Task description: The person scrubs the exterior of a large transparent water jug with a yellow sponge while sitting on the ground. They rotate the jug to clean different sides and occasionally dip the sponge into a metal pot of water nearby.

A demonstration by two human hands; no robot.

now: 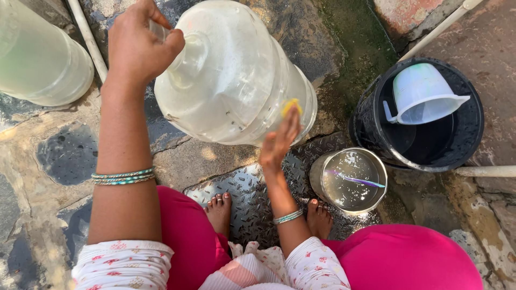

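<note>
Head view, looking straight down on a squatting person washing a container. The left hand (141, 45) is clenched round the neck of a large clear plastic water jar (234, 75), fingers curled tight together on it; the jar is lifted and tilted, neck to the far left, its base swung to the right, a little cloudy water lying inside. The right hand (279, 142) presses a small yellow scrubber (291, 105) against the jar's lower wall near the base; the fingers are straight and held close together, flat on the plastic, the scrubber pinned under the fingertips. Both wrists carry thin bangles (122, 176); the sleeves are white with a red print, the knees covered in bright pink cloth (408, 258). Two bare feet (220, 212) rest on a wet metal tread plate (252, 196) set in the stone paving, directly beneath the jar. Just right of the feet stands a steel pot (349, 180) of water with a purple-handled brush lying in it. Farther right, touching the pot, is a black bucket (467, 134) holding an upturned pale plastic mug (422, 94). At the far left edge lies a second clear jar (40, 59), well apart from the first; a white pipe (88, 37) runs between them.
</note>
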